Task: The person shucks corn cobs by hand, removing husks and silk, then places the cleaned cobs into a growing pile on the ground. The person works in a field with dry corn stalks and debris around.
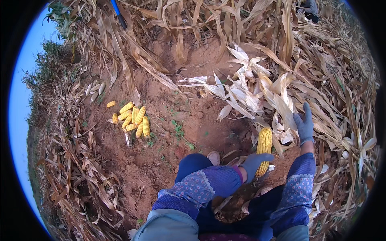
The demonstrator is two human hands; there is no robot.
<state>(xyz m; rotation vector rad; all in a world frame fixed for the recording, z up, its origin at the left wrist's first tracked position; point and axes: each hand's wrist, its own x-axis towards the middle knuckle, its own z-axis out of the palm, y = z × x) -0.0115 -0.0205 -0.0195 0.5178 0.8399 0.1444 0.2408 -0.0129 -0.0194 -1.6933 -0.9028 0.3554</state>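
Note:
My left hand (254, 164), in a grey glove, grips a husked yellow corn cob (264, 144) near its lower end; the cob points up and away from me. To the right of it, my right hand (304, 123), also gloved, is raised with fingers apart beside pale dry corn husks (247, 90). Nothing shows in its grip. At the left, a small pile of husked yellow cobs (135, 117) lies on the reddish soil. One short cob (111, 104) lies a little apart from the pile.
Dry corn stalks (178, 18) stand and lean across the far side. More dry leaves (78, 180) cover the ground at left and right. Pale cobs (96, 89) lie at the upper left. A blue pole with a black end (119, 15) shows at the top. My shoe (214, 157) rests on the soil.

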